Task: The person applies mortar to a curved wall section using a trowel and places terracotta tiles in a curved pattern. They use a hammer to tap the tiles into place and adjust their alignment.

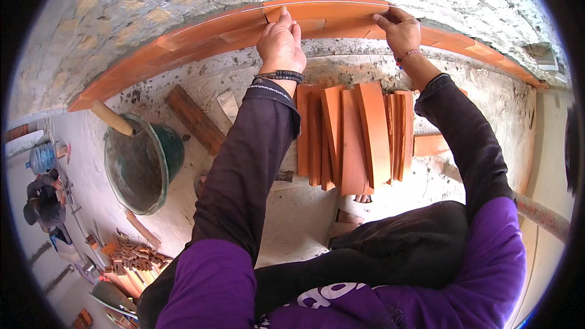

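Note:
A long orange terracotta tile (pixel 332 9) lies in the upper course of a row of tiles along the foot of the rough wall. My left hand (pixel 281 42) is at its left end, one fingertip pressed on the tile's face and the other fingers curled. At the right end, my right hand (pixel 401 31) pinches the tile between thumb and fingers. A thin pale string (pixel 244 10) runs along the tile course. The lower course of tiles (pixel 341 28) sits directly beneath.
Between my arms stands a stack of loose terracotta tiles (pixel 359 137). To the left are a dark green bucket (pixel 137 164) with a wooden handle (pixel 113 117) sticking out, and a wooden plank (pixel 195 119). Another person (pixel 46 201) is at far left, near piled tile pieces (pixel 137 256).

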